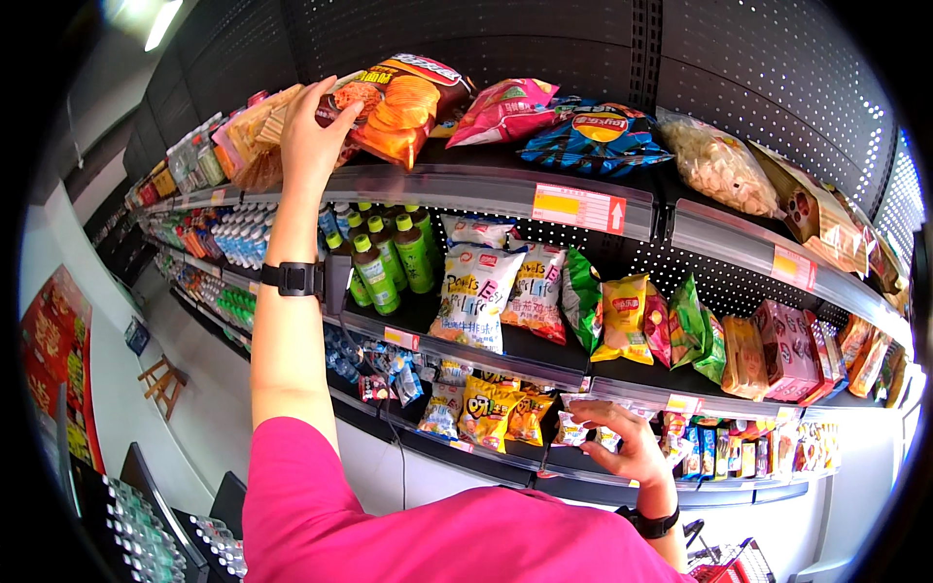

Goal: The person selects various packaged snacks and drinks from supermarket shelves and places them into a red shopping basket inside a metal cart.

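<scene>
My left hand (312, 131) is raised to the top shelf, its thumb and fingers at the left edge of a brown and orange bag of potato chips (404, 102). Whether the fingers pinch the bag cannot be told. To its right lie a pink snack bag (503, 113) and a blue Lay's bag (601, 138). My right hand (619, 437) is held low before the bottom shelf, fingers apart and curled, holding nothing. Behind it stand small white snack bags (570, 430). Each wrist wears a black band.
The middle shelf holds green-capped bottles (375, 270), white chip bags (474, 299) and a yellow bag (623, 321). Clear price rails (466, 186) edge the shelves. A black cable (401, 444) hangs near my left arm. A red shopping cart (729, 565) stands low at the right, a wooden stool (164, 386) at the left.
</scene>
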